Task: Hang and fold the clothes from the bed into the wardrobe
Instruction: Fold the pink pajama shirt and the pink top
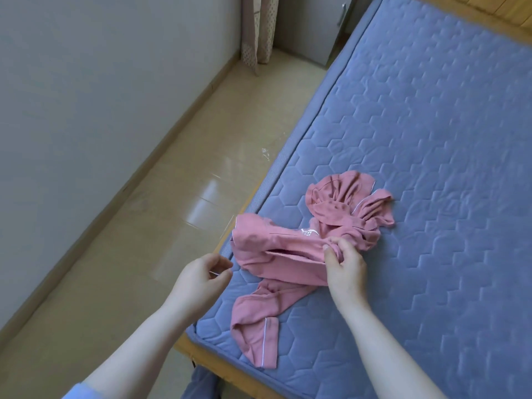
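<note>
A crumpled pink garment [288, 249] with thin white piping lies on the blue quilted mattress [431, 168], near its left edge. One part of it sits inside a clear plastic wrapper [227, 240] that glints over the cloth. My right hand [344, 266] grips a bunched fold in the middle of the garment. My left hand [201, 279] hovers just off the mattress edge, thumb and fingers pinching the wrapper's open rim. A sleeve or leg of the garment trails toward me. The wardrobe is out of view.
A wooden bed frame [218, 367] borders the mattress. Glossy beige floor tiles [144, 240] run along the bed's left side up to a grey wall [86, 96]. A patterned curtain [256, 30] and a grey cabinet [311, 27] stand at the far end.
</note>
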### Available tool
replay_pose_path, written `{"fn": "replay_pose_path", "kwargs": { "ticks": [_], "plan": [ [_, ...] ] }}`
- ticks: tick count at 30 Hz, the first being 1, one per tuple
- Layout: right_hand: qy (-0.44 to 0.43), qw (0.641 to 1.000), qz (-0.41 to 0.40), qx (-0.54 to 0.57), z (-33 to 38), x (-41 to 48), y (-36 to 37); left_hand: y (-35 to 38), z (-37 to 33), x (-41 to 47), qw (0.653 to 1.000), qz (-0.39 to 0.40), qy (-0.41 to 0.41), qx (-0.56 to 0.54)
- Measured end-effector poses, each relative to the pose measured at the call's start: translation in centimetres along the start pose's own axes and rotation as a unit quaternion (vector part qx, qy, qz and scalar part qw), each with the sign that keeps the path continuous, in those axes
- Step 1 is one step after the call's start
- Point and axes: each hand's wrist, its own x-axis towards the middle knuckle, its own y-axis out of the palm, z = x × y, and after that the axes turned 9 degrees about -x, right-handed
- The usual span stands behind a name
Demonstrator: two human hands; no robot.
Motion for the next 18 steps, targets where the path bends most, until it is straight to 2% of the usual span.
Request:
{"fn": "replay_pose_path", "kwargs": {
  "ticks": [4,10,18],
  "plan": [
    [-0.079,0.997,-0.019,0.012,5.2,1.8,-7.2,-0.7,-5.0,-2.0,0.999,0.004,0.048,0.001],
    [-0.154,0.985,-0.037,0.069,12.8,2.6,-17.3,-2.2,-13.3,-5.3,0.992,0.012,0.119,-0.035],
    [-0.257,0.96,-0.032,0.105,20.4,1.5,-27.7,-5.1,-21.6,-8.5,0.973,-0.024,0.225,-0.034]
  ]
}}
